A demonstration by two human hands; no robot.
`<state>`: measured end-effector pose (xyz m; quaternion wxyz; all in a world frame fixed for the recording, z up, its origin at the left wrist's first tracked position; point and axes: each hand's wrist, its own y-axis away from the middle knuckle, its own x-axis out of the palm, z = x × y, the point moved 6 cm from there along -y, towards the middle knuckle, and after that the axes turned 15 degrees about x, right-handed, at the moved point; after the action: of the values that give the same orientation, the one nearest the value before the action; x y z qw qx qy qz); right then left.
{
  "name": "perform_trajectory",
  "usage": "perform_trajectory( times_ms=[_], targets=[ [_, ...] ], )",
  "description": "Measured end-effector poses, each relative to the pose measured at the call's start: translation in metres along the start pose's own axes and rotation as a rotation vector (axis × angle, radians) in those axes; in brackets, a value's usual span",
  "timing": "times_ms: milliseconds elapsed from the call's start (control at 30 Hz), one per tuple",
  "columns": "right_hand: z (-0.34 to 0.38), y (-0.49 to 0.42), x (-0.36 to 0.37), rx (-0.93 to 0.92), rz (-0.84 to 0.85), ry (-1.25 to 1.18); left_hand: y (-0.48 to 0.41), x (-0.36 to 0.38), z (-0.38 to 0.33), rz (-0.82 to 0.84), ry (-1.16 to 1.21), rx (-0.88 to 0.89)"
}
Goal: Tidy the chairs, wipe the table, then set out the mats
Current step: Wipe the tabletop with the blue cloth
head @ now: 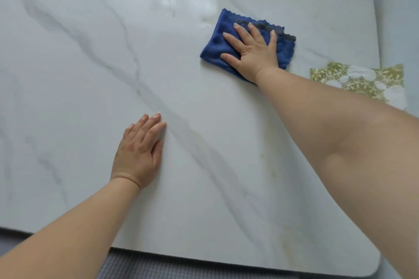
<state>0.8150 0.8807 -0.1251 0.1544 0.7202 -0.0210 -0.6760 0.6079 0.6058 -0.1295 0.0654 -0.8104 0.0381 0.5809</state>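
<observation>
1. Right hand (254, 52), fingers straight and spread, presses the folded blue cloth (226, 36) flat on the table (90, 63), far right of centre.
2. Left hand (138, 154) rests flat, fingers relaxed, near centre.
3. Patterned mat (371, 81) overhangs the right edge.
4. Risk: a rightward wipe may push the mat off; faint yellowish marks near right may be missed.

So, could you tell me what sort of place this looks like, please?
Probably a home dining area, though little beyond the tabletop shows. The clues are a large white marble-look table with rounded corners, a blue cleaning cloth pressed flat under the right hand, and a green-and-white patterned mat at the table's right edge.
</observation>
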Motion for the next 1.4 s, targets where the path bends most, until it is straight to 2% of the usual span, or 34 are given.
perform_trajectory(
  times_ms=[667, 900, 967, 1067, 1233, 1300, 1400],
  targets=[
    [-0.016, 0.29, 0.074, 0.043, 0.05, 0.014, 0.001, -0.002, -0.002, -0.02, 0.022, 0.04],
    [-0.023, 0.369, 0.094, -0.037, 0.07, -0.018, 0.003, 0.001, -0.014, 0.116, -0.04, -0.077],
    [-0.034, 0.379, 0.095, -0.055, 0.066, -0.038, 0.004, 0.002, -0.03, 0.146, -0.034, -0.075],
    [-0.053, 0.389, 0.098, -0.032, 0.074, -0.047, 0.007, 0.008, -0.075, 0.188, -0.006, 0.092],
    [-0.113, 0.395, 0.104, 0.128, 0.081, -0.06, -0.011, 0.022, -0.152, 0.247, 0.115, 0.275],
    [-0.141, 0.392, 0.105, 0.204, 0.089, -0.064, -0.028, 0.021, -0.182, 0.234, 0.214, 0.256],
    [-0.165, 0.382, 0.103, 0.222, 0.089, -0.048, -0.059, 0.028, -0.215, 0.235, 0.325, 0.175]
  ],
)
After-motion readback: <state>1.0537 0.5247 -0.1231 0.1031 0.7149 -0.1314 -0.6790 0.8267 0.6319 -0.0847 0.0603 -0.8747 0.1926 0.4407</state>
